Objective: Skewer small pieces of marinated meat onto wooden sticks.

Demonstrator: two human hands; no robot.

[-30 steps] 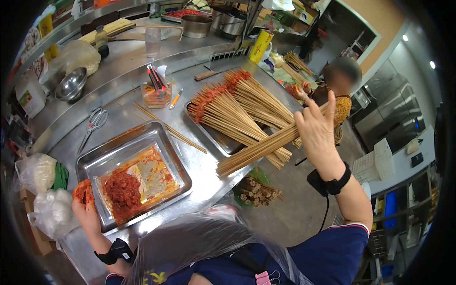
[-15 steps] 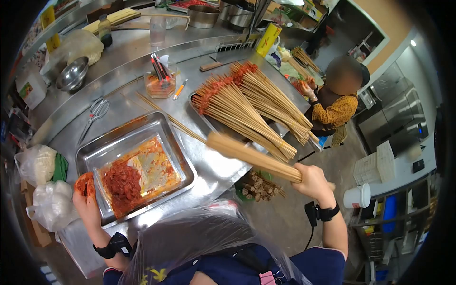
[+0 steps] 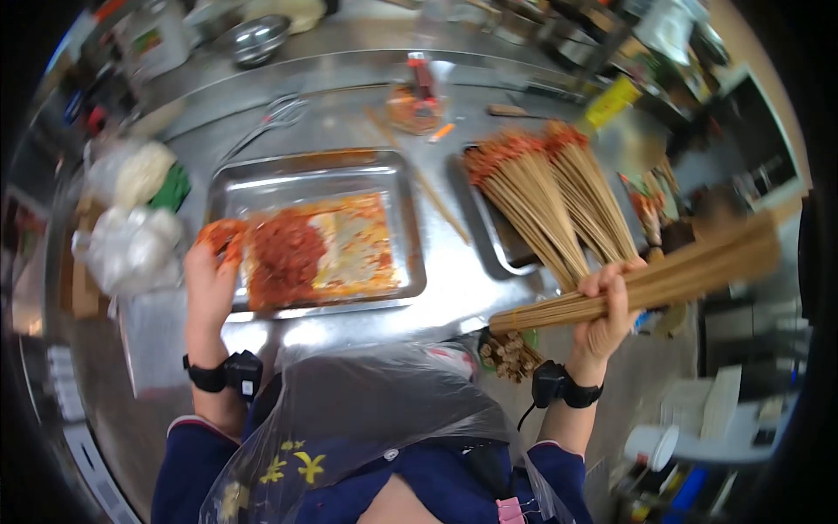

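Clutching sticks (image 3: 690, 275) in right grip (image 3: 605, 325) near tray (image 3: 480, 214) of skewers (image 3: 541, 201); curling left grip (image 3: 212, 264), unclear if pinching anything, by pan (image 3: 314, 179) of meat (image 3: 288, 258).

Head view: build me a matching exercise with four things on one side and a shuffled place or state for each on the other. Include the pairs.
Things:
1. Right hand
2. Left hand
3. Scissors
4. Red mix

Place or state:
A. On the table, beyond the big tray
B. Closed around a stick bundle
C. Heaped inside the big tray
D. Smeared with red, by the big tray's left side

Pairs: 1-B, 2-D, 3-A, 4-C
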